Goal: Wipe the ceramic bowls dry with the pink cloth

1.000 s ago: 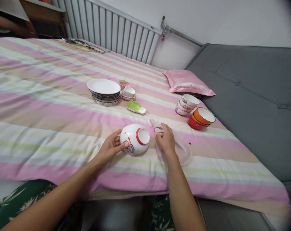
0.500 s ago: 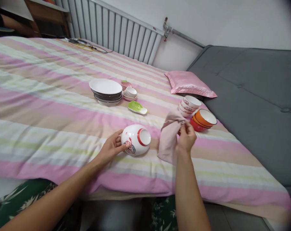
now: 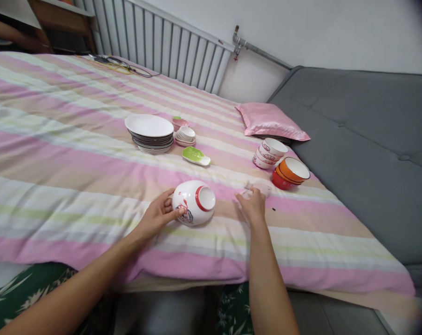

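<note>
- Step, apparently: steadying white bowl [image 3: 193,203] on its side on the striped bed [image 3: 102,190] while handling pale cloth [image 3: 262,188].
- Next move calls for a secure hold on the cloth, bowl kept steady.
- Left hand [image 3: 160,210]: thumb outside, fingers behind, closed on bowl; foot ring faces right.
- Right hand [image 3: 253,204]: palm down, fingers part-curled at the bunched cloth, near orange bowls [image 3: 284,174]; can't tell if gripping.

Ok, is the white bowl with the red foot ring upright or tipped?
Tipped: the white bowl in the left grip has its red foot ring facing the picture's right, its opening hidden from view.
</note>
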A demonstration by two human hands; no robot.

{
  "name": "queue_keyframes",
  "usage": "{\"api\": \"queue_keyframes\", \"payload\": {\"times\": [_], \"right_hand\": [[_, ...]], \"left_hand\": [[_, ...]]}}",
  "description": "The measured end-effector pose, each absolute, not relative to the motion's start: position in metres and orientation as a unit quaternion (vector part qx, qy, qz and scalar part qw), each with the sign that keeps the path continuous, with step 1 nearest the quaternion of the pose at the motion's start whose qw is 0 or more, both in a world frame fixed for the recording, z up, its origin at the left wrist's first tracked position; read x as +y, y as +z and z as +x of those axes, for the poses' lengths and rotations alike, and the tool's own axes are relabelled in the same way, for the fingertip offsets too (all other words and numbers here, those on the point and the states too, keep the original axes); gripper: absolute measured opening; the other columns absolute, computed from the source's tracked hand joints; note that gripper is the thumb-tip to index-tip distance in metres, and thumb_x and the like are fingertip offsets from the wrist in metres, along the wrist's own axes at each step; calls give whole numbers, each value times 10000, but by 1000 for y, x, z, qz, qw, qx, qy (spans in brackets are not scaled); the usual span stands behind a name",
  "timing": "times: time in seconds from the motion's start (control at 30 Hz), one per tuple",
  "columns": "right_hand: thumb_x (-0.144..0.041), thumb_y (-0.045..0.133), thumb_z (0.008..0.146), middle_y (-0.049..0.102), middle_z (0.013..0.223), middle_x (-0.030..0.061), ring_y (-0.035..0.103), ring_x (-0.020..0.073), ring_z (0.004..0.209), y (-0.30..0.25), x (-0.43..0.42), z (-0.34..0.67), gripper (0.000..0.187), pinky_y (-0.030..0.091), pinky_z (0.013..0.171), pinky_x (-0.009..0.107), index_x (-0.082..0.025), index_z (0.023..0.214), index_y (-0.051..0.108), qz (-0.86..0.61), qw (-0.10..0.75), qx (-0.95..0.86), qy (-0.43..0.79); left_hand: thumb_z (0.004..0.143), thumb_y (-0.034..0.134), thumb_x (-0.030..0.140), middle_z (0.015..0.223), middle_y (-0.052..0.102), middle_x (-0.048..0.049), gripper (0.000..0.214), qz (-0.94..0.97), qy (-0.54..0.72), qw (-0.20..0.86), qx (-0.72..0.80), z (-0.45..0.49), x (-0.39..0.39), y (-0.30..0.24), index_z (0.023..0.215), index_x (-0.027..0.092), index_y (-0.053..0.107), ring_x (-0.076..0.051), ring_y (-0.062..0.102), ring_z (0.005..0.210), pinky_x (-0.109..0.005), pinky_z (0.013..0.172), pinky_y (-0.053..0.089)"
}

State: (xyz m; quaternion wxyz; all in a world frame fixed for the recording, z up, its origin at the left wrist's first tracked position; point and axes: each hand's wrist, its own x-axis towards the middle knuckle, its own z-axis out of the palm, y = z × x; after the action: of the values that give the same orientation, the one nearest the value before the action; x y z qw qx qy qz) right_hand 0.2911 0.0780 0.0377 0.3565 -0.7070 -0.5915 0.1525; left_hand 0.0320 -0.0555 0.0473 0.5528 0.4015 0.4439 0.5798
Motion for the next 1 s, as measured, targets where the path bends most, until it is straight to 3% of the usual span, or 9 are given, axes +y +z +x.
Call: {"api": "queue_keyframes", "payload": {"times": [0.07,0.13,0.3,0.43,0.57,0.7,0.83,1.0], "right_hand": [[-341,745,557,595,1090,174,516,354,1107,38,72,287,555,406,946,465,-144,1056,599,-728,297,-602,140],[-247,729,575,584,1107,200,520,367,1102,39,68,286,513,407,930,465,-132,1059,603,-748,255,-600,128],[-89,627,643,650,1015,175,612,307,970,48,64,296,431,449,837,376,-123,1072,605,-767,196,-600,111],[-143,551,726,696,933,118,639,285,900,59,60,300,260,459,744,348,-206,942,681,-789,190,-577,95],[-249,481,799,709,950,104,642,277,888,67,55,298,272,455,691,336,-258,953,705,-807,204,-549,75],[-249,481,791,715,957,73,642,254,904,65,54,298,280,453,714,312,-272,950,710,-793,201,-569,85],[-252,608,705,711,926,25,640,237,907,55,54,299,218,462,754,301,-288,896,708,-767,173,-606,119],[-217,678,656,662,1041,113,605,291,1011,47,55,301,324,460,828,376,-215,980,663,-778,157,-595,128]], "left_hand": [[673,783,289,1063,679,-109,664,403,581,554,440,32,-55,47,1256,168,489,-249,642,972,-335,799,545],[677,781,288,1072,676,-111,660,402,581,555,439,31,-55,47,1256,170,489,-246,642,973,-329,796,544],[667,788,290,1078,676,-114,671,396,580,559,441,31,-55,47,1257,169,491,-250,645,968,-331,793,546],[664,789,291,1060,681,-113,657,395,584,553,443,31,-56,46,1242,166,503,-251,649,962,-334,793,549],[673,783,289,1074,682,-111,656,396,583,555,442,32,-56,46,1254,176,498,-248,650,970,-325,794,549],[670,784,299,1077,681,-119,670,399,579,556,444,31,-56,47,1259,165,492,-251,650,969,-320,784,550],[662,789,298,1094,673,-128,698,397,577,558,445,31,-56,48,1270,154,478,-249,648,969,-317,782,550],[658,792,308,1087,679,-125,696,396,577,558,446,31,-57,49,1266,161,487,-255,650,972,-318,783,550]]}}
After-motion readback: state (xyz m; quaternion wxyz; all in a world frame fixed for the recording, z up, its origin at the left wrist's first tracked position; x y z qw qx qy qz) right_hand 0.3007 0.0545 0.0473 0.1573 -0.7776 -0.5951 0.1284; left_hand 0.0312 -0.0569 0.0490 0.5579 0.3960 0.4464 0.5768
